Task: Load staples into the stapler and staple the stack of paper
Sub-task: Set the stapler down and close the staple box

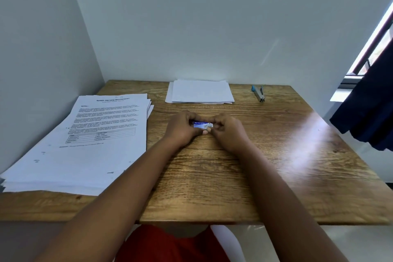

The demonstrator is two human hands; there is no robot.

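Observation:
A small blue and white staple box sits between both hands at the middle of the wooden table. My left hand grips its left end and my right hand pinches its right end. The stapler, grey metal with a blue end, lies apart at the back right of the table. A thick stack of printed paper lies on the left side. A smaller stack of blank-looking sheets rests at the back centre against the wall.
White walls close the table at the back and left. A dark blue cloth hangs past the table's right edge below a window. Bare wood lies between my hands and the front edge.

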